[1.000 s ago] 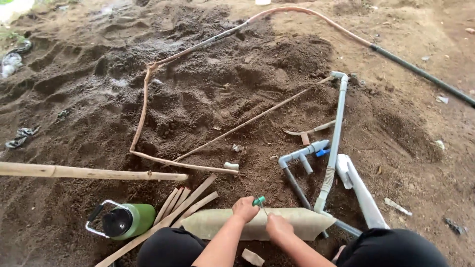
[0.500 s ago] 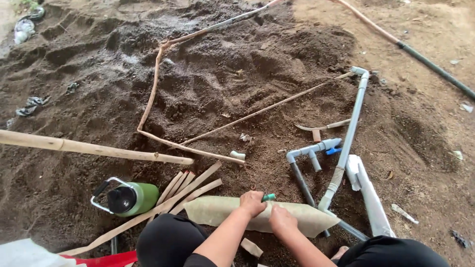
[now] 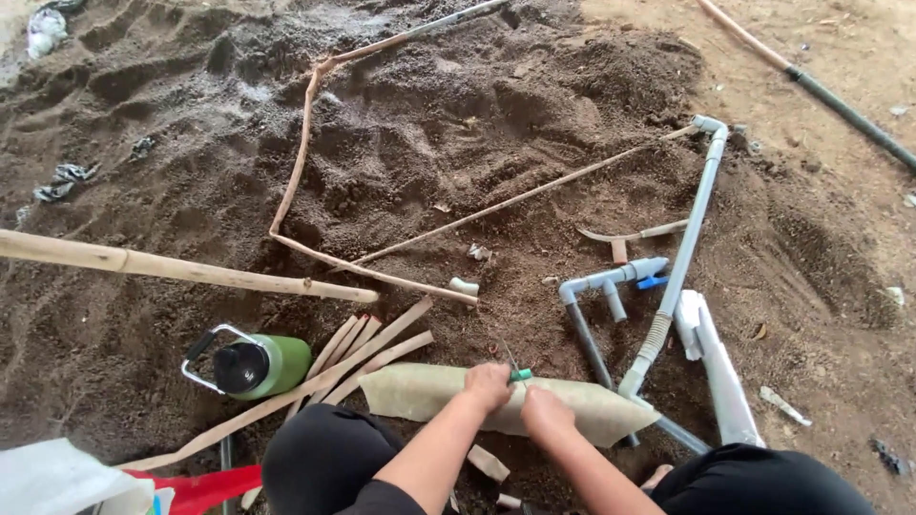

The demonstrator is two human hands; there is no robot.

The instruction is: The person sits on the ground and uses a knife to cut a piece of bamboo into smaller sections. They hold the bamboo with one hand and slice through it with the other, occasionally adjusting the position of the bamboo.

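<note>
I look down at dark dug soil. My left hand (image 3: 489,385) and my right hand (image 3: 546,412) meet over a pale tan curved sheath (image 3: 420,393) lying across my knees. Between the two hands sits a small green-handled tool (image 3: 520,375) with a thin blade pointing away from me. Which hand grips it is hard to tell; my right hand's fingers are closed beside the handle. My left hand presses on the sheath's upper edge.
A green flask (image 3: 260,366) lies at left beside several split bamboo strips (image 3: 363,348). A long bamboo pole (image 3: 162,268) crosses the left. Grey pipes (image 3: 689,227) with elbow fittings and a blue valve (image 3: 652,282) run at right; a white pipe piece (image 3: 718,367) lies nearby.
The view has tilted down and shifted, so the ground features sit higher. My hands stay together on the sheath with the green tool between them.
</note>
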